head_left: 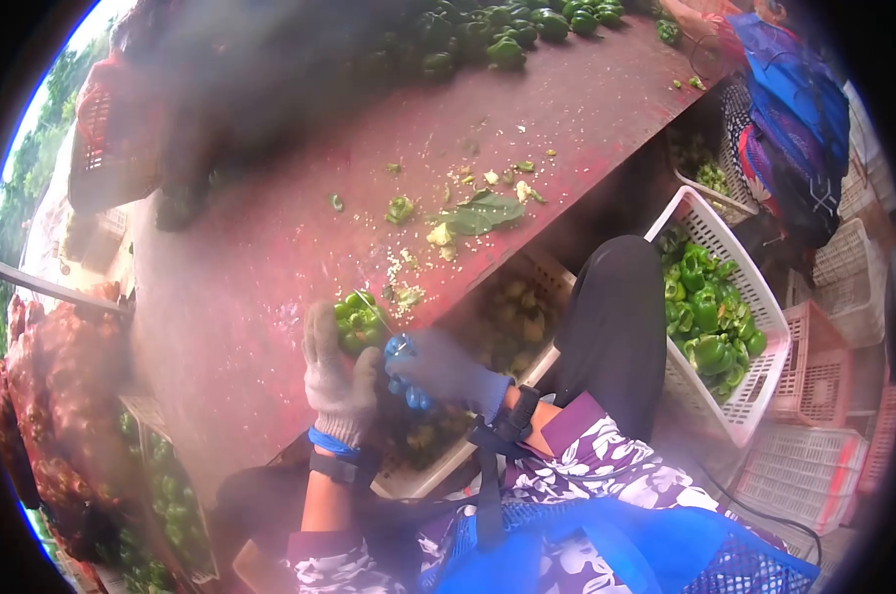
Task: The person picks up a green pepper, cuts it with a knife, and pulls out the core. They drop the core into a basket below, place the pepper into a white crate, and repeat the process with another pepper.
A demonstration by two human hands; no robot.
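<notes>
Holding a green pepper [355, 325] over the near edge of the counter [567, 109], head view.
Left hand [337, 381]: grip around the pepper. Right hand [456, 371]: grip closed on a blue-handled tool [399, 348]. Leaf [483, 212] lies farther right.

passage, left: open stretch of red tabletop [215, 327] beside the left hand [331, 381]. passage, far: bare band of tabletop between scraps and pepper heap [507, 49]; the heap blocks the far edge. obstacle, front: green pepper [357, 325], gripped by the left hand, close ahead of the right hand [436, 366]. low clutter: pepper scraps [440, 236] and large leaf [485, 213] beyond it. obstacle, right: raised knee [621, 292], between table edge and white crate [770, 371].
</notes>
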